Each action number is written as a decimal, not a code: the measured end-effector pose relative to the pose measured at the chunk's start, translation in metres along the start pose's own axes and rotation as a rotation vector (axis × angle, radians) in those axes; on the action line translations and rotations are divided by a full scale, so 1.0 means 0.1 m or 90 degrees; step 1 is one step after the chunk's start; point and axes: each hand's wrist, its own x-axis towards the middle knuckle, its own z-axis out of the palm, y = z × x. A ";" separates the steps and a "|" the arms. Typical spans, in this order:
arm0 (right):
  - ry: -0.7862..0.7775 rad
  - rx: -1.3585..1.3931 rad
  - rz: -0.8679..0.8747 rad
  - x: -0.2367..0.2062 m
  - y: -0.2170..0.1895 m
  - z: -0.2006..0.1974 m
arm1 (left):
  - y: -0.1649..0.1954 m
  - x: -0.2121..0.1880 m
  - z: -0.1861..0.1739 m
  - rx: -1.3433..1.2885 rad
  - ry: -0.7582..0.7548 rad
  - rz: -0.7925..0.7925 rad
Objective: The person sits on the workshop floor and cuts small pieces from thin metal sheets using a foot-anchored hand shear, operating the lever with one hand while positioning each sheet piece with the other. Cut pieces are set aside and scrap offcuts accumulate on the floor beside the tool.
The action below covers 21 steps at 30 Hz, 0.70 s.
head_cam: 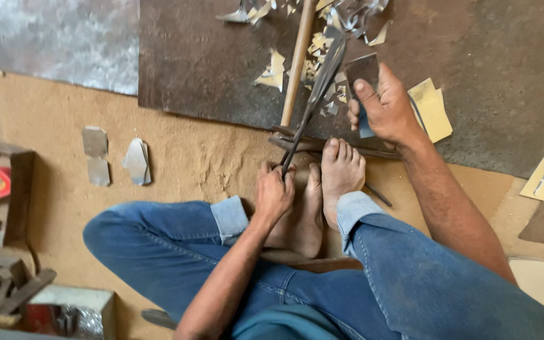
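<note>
Far left, a wooden box (17, 195) with small parts is sitting on the sandy floor (184, 145); cut metal pieces (136, 162) are lying well apart from the hands. The person is sitting in blue jeans (158, 249), bare feet (341, 173) pressing on the base of the metal shears (313, 101). The left hand (273, 194) is gripping the lower shear handle, fingers closed tight around it, just beside the feet. A wooden stick (297, 63) is lying beside the blades, on the dark rusty metal sheet (209, 56). Pale offcut scraps (274, 70) are littering the sheet around the blades. The right hand (385, 110) is holding a small dark metal plate (361, 69) at the blades, thumb on top, fingers closed on it. Yellowish sheet pieces (432, 110) are lying just right of that hand; more of them at the far right edge.
</note>
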 end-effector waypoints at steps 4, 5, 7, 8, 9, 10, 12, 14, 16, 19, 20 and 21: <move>-0.017 -0.076 -0.038 0.04 0.07 0.07 | 0.04 -0.26 -0.08 -0.123 0.028 0.025; -0.014 -0.111 -0.024 0.05 0.10 0.10 | 0.13 -0.34 -0.10 -0.166 0.001 -0.043; -0.004 -0.179 0.010 0.05 0.15 0.16 | 0.25 -0.42 -0.20 -0.215 -0.017 -0.090; -0.010 -0.158 0.010 0.06 0.17 0.18 | 0.31 -0.43 -0.25 -0.224 -0.006 -0.063; -0.015 -0.139 0.011 0.06 0.19 0.19 | 0.35 -0.43 -0.30 -0.235 0.003 -0.035; -0.019 -0.120 0.017 0.06 0.20 0.19 | 0.39 -0.42 -0.35 -0.256 0.007 -0.028; -0.030 -0.118 0.014 0.06 0.22 0.21 | 0.43 -0.39 -0.42 -0.297 0.024 -0.015; -0.037 -0.127 -0.013 0.07 0.23 0.22 | 0.46 -0.38 -0.47 -0.287 0.060 0.038; -0.034 -0.143 -0.035 0.07 0.23 0.24 | 0.49 -0.39 -0.48 -0.275 0.059 0.033; -0.029 -0.198 -0.012 0.08 0.20 0.25 | 0.48 -0.40 -0.42 -0.273 0.036 -0.025; -0.037 -0.209 -0.002 0.09 0.19 0.24 | 0.46 -0.39 -0.39 -0.283 0.051 -0.018; -0.044 -0.218 0.009 0.10 0.16 0.23 | 0.43 -0.37 -0.36 -0.292 0.063 -0.010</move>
